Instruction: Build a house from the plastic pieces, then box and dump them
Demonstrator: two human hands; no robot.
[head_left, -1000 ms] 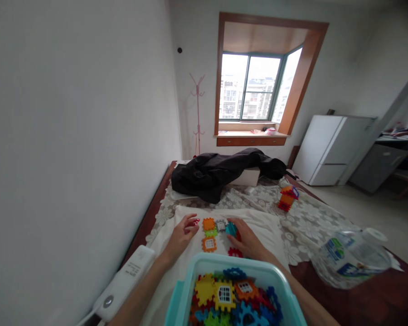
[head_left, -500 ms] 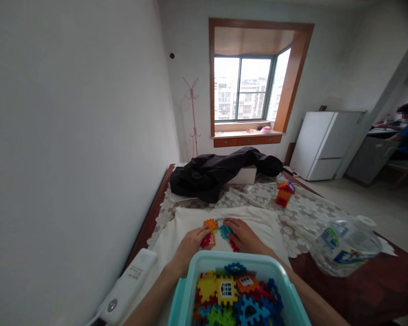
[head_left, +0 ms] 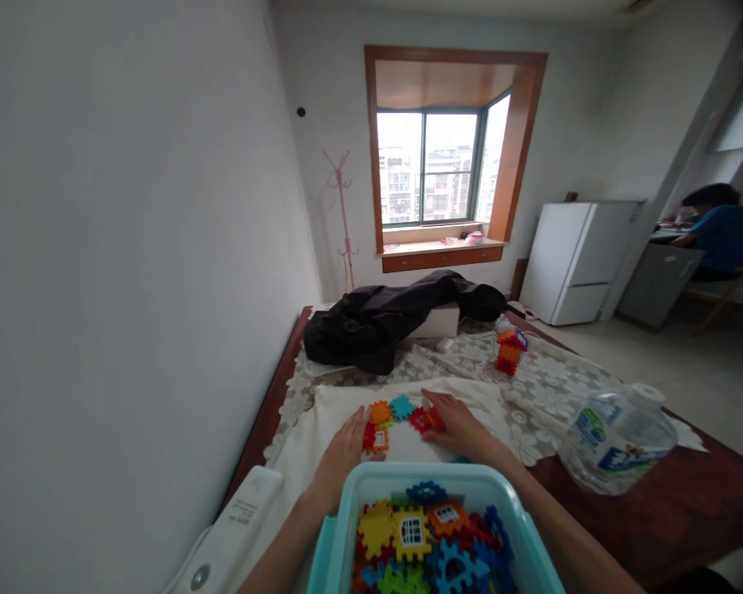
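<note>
On a white cloth lie joined plastic building tiles: an orange one, a teal one and a red one. My left hand rests beside an orange window tile, with its fingers closed on that tile's left edge. My right hand lies to the right, its fingertips pinched on the red tile. A teal bin full of several coloured tiles stands nearest me, between my forearms.
A white power strip lies at the left edge. A large water bottle lies at right. A small tile house and a black jacket sit further back. A person sits at a desk far right.
My left hand slid in from the left to the orange window tile. My right hand shifted right; the teal tile now lies free beside the orange one, and a red tile is at my fingertips.
</note>
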